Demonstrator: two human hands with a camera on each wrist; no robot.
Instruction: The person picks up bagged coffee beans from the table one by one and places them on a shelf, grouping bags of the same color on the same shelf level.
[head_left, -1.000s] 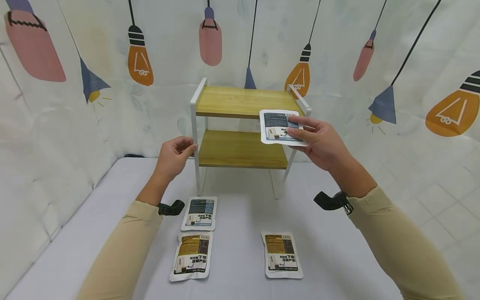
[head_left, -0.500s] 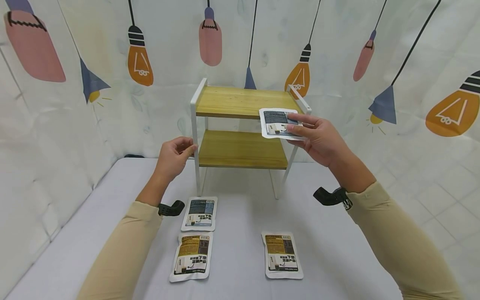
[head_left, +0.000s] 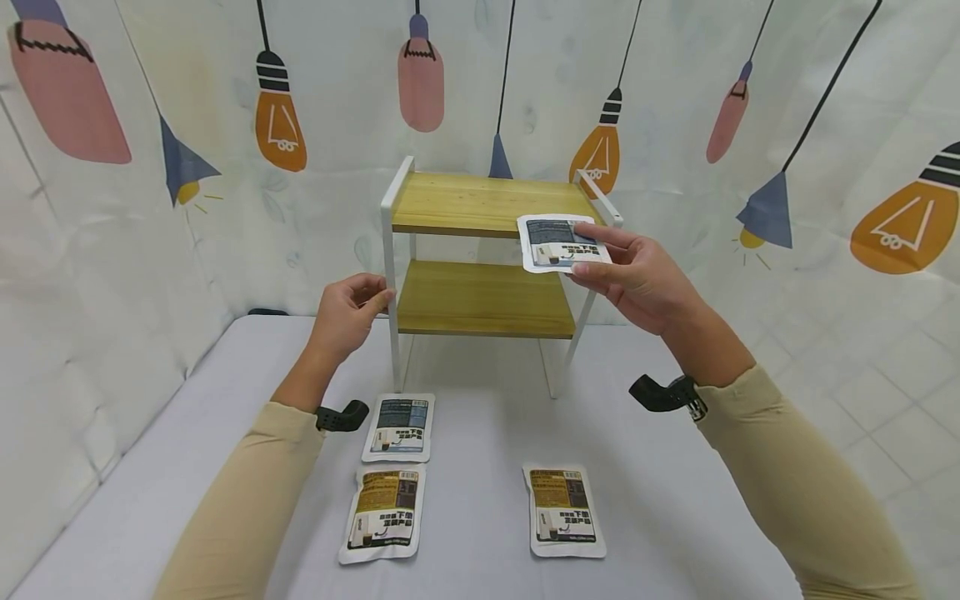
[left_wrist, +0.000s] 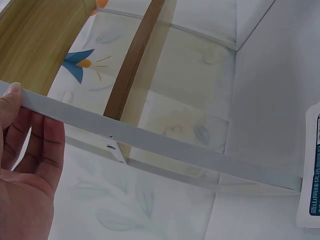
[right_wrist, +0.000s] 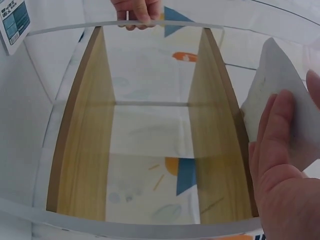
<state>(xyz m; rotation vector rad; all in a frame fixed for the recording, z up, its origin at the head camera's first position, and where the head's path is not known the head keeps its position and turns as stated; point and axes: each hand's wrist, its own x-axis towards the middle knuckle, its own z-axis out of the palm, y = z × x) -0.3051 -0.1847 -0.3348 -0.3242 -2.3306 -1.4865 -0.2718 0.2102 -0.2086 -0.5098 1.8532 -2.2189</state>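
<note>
I saw the blue-labelled packet (head_left: 558, 242) pinched in the right hand (head_left: 637, 279), thumb on its printed face and fingers curled beneath, held level at the front right corner of the shelf rack (head_left: 487, 250), its far edge overlapping the rim of the top board (head_left: 480, 202). Above that board there was open room back to the curtain (head_left: 675, 100), bounded only by the rack's white side rails. The right forearm rose from the table (head_left: 675, 500) toward the rack, wrist bent slightly inward. The left hand (head_left: 347, 317) gripped the rack's front left post (head_left: 390, 283), thumb on the front and fingers wrapped behind, at the height of the lower board (head_left: 483, 297). In front of the rack lay three more packets: a blue packet (head_left: 399, 427) nearest the left post, an orange packet (head_left: 383, 512) just before it, and another orange packet (head_left: 564, 508) well apart to the right.
</note>
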